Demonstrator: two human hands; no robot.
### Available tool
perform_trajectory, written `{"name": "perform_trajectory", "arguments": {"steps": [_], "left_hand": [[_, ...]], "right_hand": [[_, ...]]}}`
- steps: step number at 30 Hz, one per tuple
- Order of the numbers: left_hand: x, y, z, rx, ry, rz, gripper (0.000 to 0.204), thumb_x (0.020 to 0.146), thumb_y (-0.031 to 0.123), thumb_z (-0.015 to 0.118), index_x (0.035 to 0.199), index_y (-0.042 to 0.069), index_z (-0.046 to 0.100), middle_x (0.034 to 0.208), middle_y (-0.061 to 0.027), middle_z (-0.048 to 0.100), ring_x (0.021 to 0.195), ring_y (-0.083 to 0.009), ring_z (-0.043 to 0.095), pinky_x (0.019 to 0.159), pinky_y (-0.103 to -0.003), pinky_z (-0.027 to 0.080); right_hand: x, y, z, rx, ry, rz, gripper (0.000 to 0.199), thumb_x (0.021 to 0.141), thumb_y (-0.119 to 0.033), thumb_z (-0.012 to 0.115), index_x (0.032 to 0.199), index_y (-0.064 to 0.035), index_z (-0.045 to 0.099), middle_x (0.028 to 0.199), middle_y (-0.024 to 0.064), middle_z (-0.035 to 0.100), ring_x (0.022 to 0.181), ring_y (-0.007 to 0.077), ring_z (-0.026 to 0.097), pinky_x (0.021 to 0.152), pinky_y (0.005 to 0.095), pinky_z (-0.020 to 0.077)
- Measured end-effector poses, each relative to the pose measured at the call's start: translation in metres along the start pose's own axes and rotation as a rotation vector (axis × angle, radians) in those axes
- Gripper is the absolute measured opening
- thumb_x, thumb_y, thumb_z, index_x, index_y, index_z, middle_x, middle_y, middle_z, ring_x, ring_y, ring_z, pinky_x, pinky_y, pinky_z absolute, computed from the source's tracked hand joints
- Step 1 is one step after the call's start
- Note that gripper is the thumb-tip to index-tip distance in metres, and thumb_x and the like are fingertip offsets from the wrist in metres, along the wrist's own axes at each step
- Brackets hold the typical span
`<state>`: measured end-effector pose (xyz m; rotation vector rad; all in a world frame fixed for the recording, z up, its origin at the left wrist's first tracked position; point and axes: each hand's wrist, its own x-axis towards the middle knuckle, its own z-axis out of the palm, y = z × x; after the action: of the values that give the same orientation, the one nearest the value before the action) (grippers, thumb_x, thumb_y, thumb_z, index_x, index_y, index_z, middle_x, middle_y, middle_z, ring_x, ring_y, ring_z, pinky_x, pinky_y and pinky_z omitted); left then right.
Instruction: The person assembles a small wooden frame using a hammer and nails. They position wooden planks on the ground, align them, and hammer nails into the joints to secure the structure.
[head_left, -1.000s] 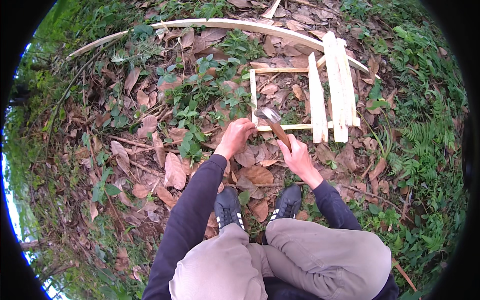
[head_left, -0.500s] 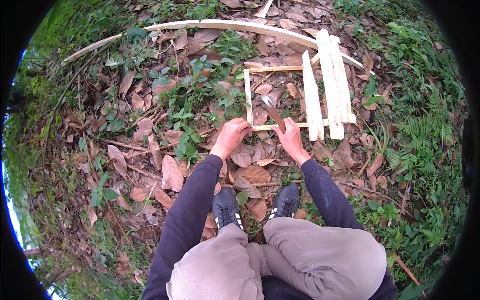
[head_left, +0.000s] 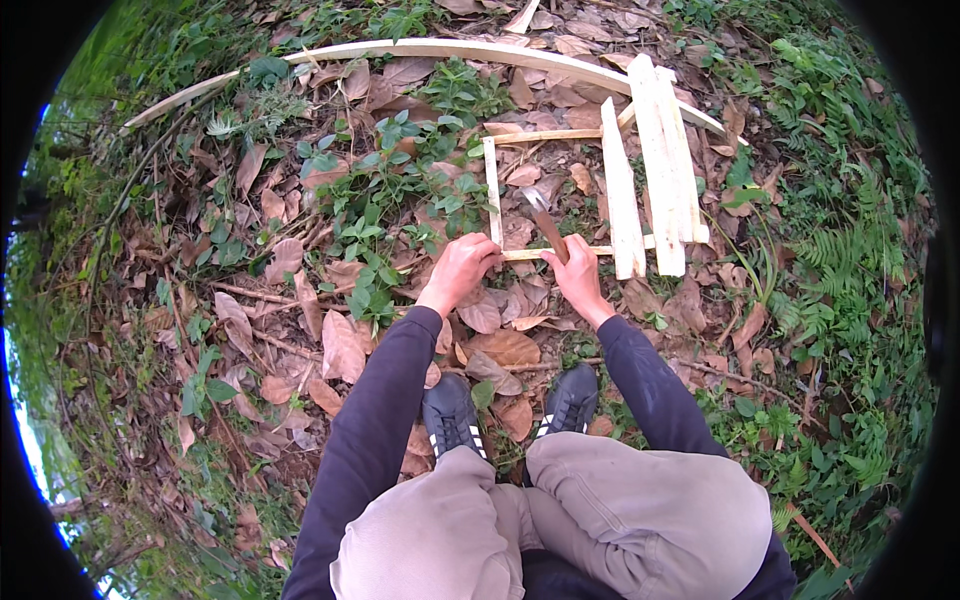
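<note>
Left hand (head_left: 462, 268) gripped near-left corner of wooden frame (head_left: 495, 190) on leafy ground (head_left: 300, 300). Right hand (head_left: 578, 272), fingers closed on knife (head_left: 545, 228), blade over near rail. Slats (head_left: 655, 165) lay right.

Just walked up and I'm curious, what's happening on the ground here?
A person squats on leaf-strewn ground over a frame of thin wooden strips. The left hand grips the frame's near corner, and the right hand holds a blade tool against the near strip. Wider slats lie across the frame's right side.
</note>
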<state>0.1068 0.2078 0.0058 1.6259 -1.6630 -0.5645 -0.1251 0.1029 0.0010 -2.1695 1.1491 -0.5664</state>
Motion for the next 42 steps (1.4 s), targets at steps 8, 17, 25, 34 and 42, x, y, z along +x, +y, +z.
{"name": "perform_trajectory", "arguments": {"steps": [8,17,25,34,42], "left_hand": [[0.002,0.001,-0.002,0.023,-0.030,-0.014,0.013,0.088,0.014,0.076,0.092,0.002,0.073,0.089,-0.0128,0.068,0.085,-0.0346,0.068,0.076,-0.044,0.055],[0.003,0.002,-0.002,0.024,-0.042,-0.002,0.013,0.088,0.015,0.075,0.091,0.003,0.071,0.089,-0.0122,0.066,0.087,-0.0346,0.067,0.078,-0.045,0.055],[-0.001,-0.002,-0.002,0.014,-0.025,-0.003,0.013,0.088,0.014,0.076,0.090,0.003,0.070,0.088,-0.0121,0.065,0.086,-0.0348,0.067,0.077,-0.045,0.054],[-0.003,0.001,0.001,-0.028,0.023,-0.057,0.013,0.085,0.012,0.078,0.088,0.003,0.070,0.085,-0.0119,0.064,0.082,-0.0335,0.066,0.073,-0.043,0.054],[-0.002,0.004,0.000,-0.031,0.021,-0.071,0.012,0.085,0.011,0.078,0.089,0.003,0.070,0.086,-0.0123,0.065,0.084,-0.0341,0.067,0.074,-0.044,0.054]], "right_hand": [[0.001,0.003,-0.008,0.144,-0.008,0.067,0.028,0.085,-0.016,0.084,0.090,0.0039,0.065,0.079,0.0135,0.059,0.067,0.0276,0.057,0.064,0.0406,0.0454],[-0.005,-0.002,-0.019,0.138,0.162,0.072,0.023,0.087,-0.013,0.083,0.097,0.0036,0.071,0.089,0.0120,0.067,0.071,0.0217,0.065,0.064,0.0354,0.0499],[-0.024,-0.038,-0.045,0.254,-0.017,0.281,0.023,0.090,-0.018,0.081,0.097,0.0022,0.073,0.085,0.0102,0.066,0.070,0.0172,0.063,0.066,0.0339,0.0492],[-0.045,-0.067,-0.077,0.235,-0.306,0.252,0.030,0.104,-0.028,0.065,0.111,0.0004,0.058,0.065,0.0157,0.064,0.060,0.0269,0.068,0.057,0.0437,0.0482],[-0.046,-0.064,-0.076,-0.008,-0.420,0.150,0.029,0.106,-0.026,0.061,0.105,0.0037,0.058,0.071,0.0248,0.061,0.064,0.0448,0.063,0.058,0.0479,0.0458]]}}
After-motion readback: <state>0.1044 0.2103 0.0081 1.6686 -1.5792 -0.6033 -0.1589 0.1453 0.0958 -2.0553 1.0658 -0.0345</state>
